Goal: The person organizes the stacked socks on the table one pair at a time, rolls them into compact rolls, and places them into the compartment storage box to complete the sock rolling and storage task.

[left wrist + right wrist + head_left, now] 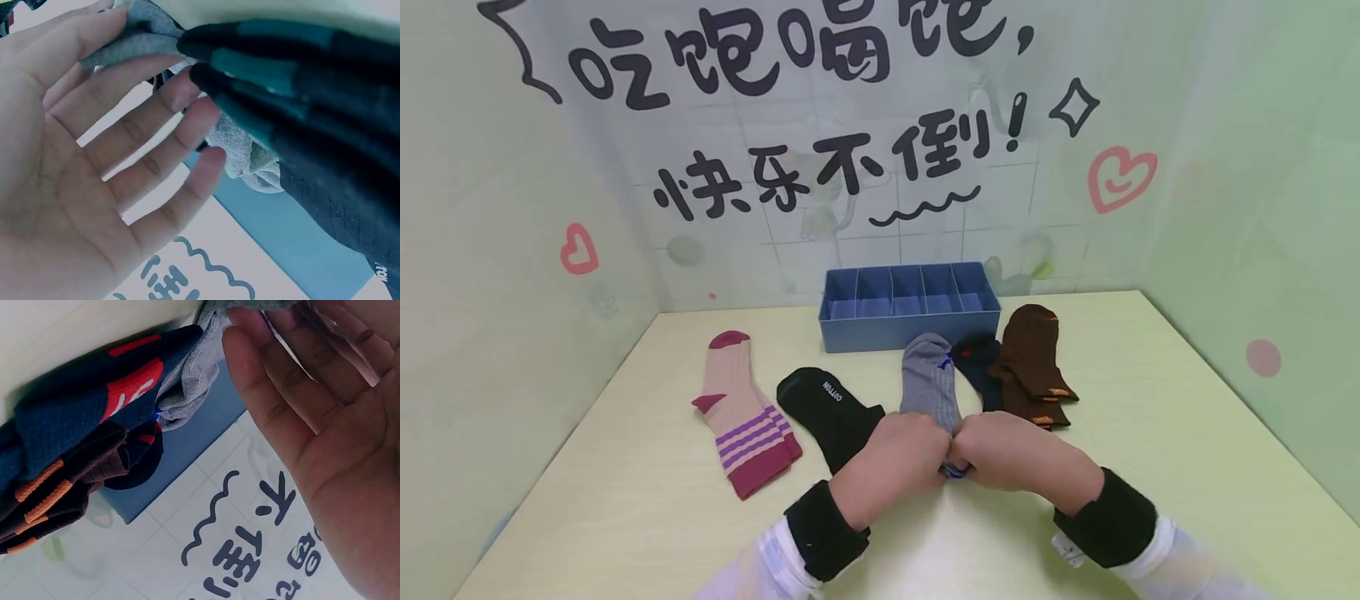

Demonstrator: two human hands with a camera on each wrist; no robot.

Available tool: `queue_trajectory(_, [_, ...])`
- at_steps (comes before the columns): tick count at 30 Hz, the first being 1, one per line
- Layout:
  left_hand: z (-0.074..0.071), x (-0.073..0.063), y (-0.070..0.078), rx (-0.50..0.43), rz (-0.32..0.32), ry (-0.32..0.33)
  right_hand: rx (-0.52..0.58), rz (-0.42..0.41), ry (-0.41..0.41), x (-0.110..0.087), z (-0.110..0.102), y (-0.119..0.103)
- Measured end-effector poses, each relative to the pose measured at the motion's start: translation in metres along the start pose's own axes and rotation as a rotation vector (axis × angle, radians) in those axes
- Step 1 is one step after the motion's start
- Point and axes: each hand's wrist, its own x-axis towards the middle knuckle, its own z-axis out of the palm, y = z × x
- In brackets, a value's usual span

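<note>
A grey sock [928, 375] with blue marks lies in the middle of the table, toe toward the blue box. My left hand [904, 450] pinches its cuff between thumb and forefinger; in the left wrist view the other fingers [144, 150] are spread. From the other side my right hand [1011, 450] grips the same cuff, its fingertips at the grey fabric [194, 394] in the right wrist view. Black socks [831, 408] lie close by my left hand. Just beyond my right hand are navy socks [979, 367] with red patches, overlapped by brown socks [1032, 354] with orange stripes.
A blue box [910, 329] with several compartments stands at the back of the table against the printed wall. Pink socks [737, 392] with purple stripes and dark red cuffs lie at the left. Walls [1247, 250] rise along the table's sides and back.
</note>
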Motion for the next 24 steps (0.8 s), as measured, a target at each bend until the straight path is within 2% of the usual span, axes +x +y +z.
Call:
queue_trajectory(5, [0.002, 0.005, -0.006, -0.059, 0.031, -0.012, -0.165, -0.035, 0.049, -0.001, 0.005, -0.006])
queue_trajectory(8, [0.002, 0.005, -0.011, -0.115, 0.035, -0.02, -0.158, -0.027, 0.027, 0.0, 0.006, -0.007])
queue_trajectory(11, [0.001, 0.004, -0.014, -0.139, 0.047, -0.016, -0.02, 0.007, 0.002, 0.003, 0.007, -0.003])
queue_trajectory(14, [-0.002, 0.002, -0.011, -0.093, 0.065, -0.036, 0.168, 0.053, -0.003, 0.004, 0.008, 0.005])
queue_trajectory(17, [-0.002, -0.001, -0.005, 0.011, 0.109, -0.042, 0.286, 0.074, -0.005, 0.005, 0.008, 0.012])
queue_trajectory(20, [0.001, -0.003, 0.004, 0.134, 0.163, -0.005, 0.355, 0.1, -0.038, 0.006, 0.008, 0.019])
queue_trajectory(24, [0.004, -0.006, 0.012, 0.22, 0.154, 0.028, 0.463, 0.125, -0.087, 0.007, 0.006, 0.025])
